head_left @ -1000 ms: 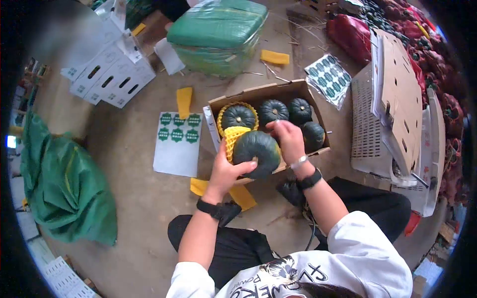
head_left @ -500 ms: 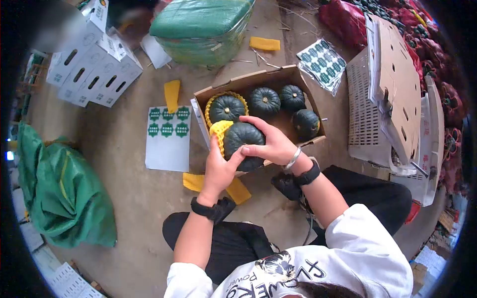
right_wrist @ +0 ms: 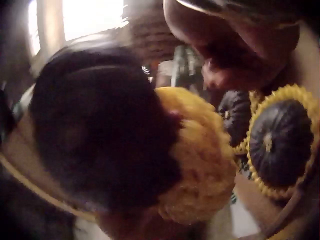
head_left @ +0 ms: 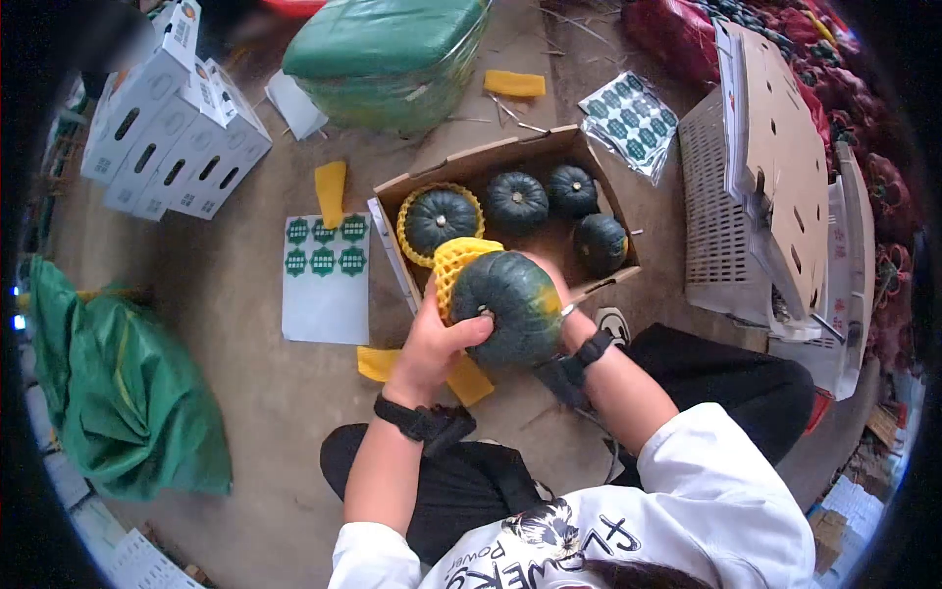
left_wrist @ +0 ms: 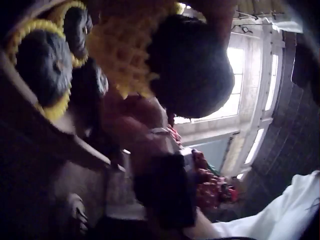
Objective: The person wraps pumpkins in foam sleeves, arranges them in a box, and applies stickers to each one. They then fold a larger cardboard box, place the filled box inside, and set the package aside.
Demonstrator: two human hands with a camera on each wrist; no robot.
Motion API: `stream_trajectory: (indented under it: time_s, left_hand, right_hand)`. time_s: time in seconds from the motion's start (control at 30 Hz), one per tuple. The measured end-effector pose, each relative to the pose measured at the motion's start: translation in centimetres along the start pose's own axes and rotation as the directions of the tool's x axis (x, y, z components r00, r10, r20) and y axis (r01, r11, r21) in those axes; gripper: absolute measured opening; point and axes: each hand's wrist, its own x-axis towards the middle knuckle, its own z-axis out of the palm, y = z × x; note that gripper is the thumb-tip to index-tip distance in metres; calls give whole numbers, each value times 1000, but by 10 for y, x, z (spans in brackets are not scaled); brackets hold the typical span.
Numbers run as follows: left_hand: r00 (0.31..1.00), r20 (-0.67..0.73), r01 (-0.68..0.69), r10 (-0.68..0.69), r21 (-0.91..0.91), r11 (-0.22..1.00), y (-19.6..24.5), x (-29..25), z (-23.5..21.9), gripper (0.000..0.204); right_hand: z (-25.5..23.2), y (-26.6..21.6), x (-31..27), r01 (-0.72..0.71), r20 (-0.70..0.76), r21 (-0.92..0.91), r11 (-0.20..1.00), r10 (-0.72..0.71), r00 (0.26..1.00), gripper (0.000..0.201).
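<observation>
A dark green squash (head_left: 508, 306) is held up over the near edge of a cardboard box (head_left: 491, 162). A yellow foam net (head_left: 453, 263) covers its far left end. My left hand (head_left: 437, 339) grips the squash from the left, thumb on its skin. My right hand (head_left: 561, 299) cups it from behind and below, fingers mostly hidden. The left wrist view shows the squash (left_wrist: 192, 70) and net (left_wrist: 125, 45) close up. The right wrist view shows the same squash (right_wrist: 100, 125) and net (right_wrist: 200, 155). In the box lie one netted squash (head_left: 439, 220) and three bare ones (head_left: 517, 201).
A sticker sheet (head_left: 324, 280) lies on the floor at left, with loose yellow nets (head_left: 331, 191) nearby. White cartons (head_left: 172, 128) and a green wrapped bundle (head_left: 388, 54) stand behind. A green bag (head_left: 118, 393) lies at left. A plastic crate (head_left: 721, 221) with cardboard flats (head_left: 785, 167) is at right.
The right hand has moved from above the box onto the squash, then round beneath it. The squash has been lifted and turned towards me, with the net still on its far end.
</observation>
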Motion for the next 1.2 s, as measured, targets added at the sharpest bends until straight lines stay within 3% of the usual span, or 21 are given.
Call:
stream_trajectory:
  time_s: [0.07, 0.17, 0.23, 0.27, 0.3, 0.4, 0.47, 0.53, 0.6, 0.67, 0.7, 0.73, 0.8, 0.87, 0.9, 0.93, 1.0, 1.07, 1.1, 1.13, 1.2]
  left_hand:
    - [980, 113, 198, -164, -449, 871, -3, 0, 3, 62]
    - [974, 166, 215, -152, -479, 851, 8, 2, 3, 62]
    - [986, -69, 135, -154, -230, 964, 31, 6, 11, 59]
    - [979, -130, -131, 160, 208, 969, 5, 16, -2, 63]
    - [910, -222, -159, 351, 594, 789, 5, 14, 3, 70]
    - [899, -338, -88, 277, 482, 872, -6, 11, 6, 73]
    - [866, -356, -119, 352, 537, 835, -16, 12, 2, 74]
    - [915, -291, -117, 280, 473, 873, -26, 12, -4, 76]
    - [946, -270, -97, 179, 290, 952, -35, 12, 4, 80]
    - [945, -271, -5, 186, 555, 832, -38, 14, 9, 86]
    - [920, -198, -5, 337, 857, 516, -27, 14, 8, 92]
    - [894, -87, -72, 439, 940, 333, -15, 15, 8, 98]
    - [889, 269, -360, 371, 911, 202, 0, 19, 22, 100]
    - [953, 211, -261, 216, 936, 238, -13, 19, 36, 101]
    - [905, 238, -372, 352, 845, 384, -28, 33, 35, 98]
    - [904, 229, -371, 362, 842, 391, -37, 47, 36, 98]
    - [953, 158, -294, 261, 700, 651, -56, 70, 40, 93]
    - [937, 53, -284, 345, 692, 664, -102, 95, 38, 85]
    - [929, 50, -277, 368, 753, 597, -115, 104, 34, 85]
    - [975, 45, -156, 217, 835, 528, -96, 100, 36, 84]
    - [983, -67, 26, 170, 972, 233, -107, 91, 44, 84]
  right_hand:
    - [-7, 29, 2, 154, 152, -139, 978, -133, 979, 26]
    - [-29, 25, 13, 248, 145, -364, 898, -208, 967, 25]
    - [-1, -43, -2, 204, -194, -573, 794, -374, 907, 22]
    - [9, -55, -9, 204, -234, -605, 770, -417, 878, 19]
    - [17, -57, -11, 187, -212, -751, 634, -499, 840, 18]
    - [7, -52, -8, 253, -134, -562, 788, -389, 911, 28]
    - [0, -51, -14, 156, -19, 17, 988, -155, 988, 37]
    - [11, -75, -24, 59, 221, 300, 952, -129, 967, 49]
    - [-25, -26, -12, -152, 188, 456, 877, 72, 980, 53]
    - [-21, -5, -11, -84, 141, 587, 805, 1, 990, 53]
    - [-22, -8, -15, -48, 147, 520, 853, -34, 989, 53]
    - [-18, -11, -17, -80, 154, 524, 848, -2, 988, 52]
    - [-13, -15, -21, -175, 226, 592, 787, 46, 973, 53]
    - [-18, -33, -27, -145, 178, 459, 876, 69, 982, 47]
    - [-28, -37, -25, -120, 153, 383, 916, 65, 986, 47]
    - [-45, -43, -21, -92, 123, 304, 948, 56, 991, 47]
    - [-69, -64, -20, 74, 52, -83, 994, -70, 996, 43]
    - [-127, -45, 4, 141, -114, -655, 742, -282, 953, 35]
    - [-129, -46, 4, 144, -47, -839, 525, -334, 942, 32]
    - [-125, -57, 1, 114, 23, -960, 257, -331, 943, 29]
    - [-99, -68, -6, 195, 113, -970, 146, -440, 891, 26]
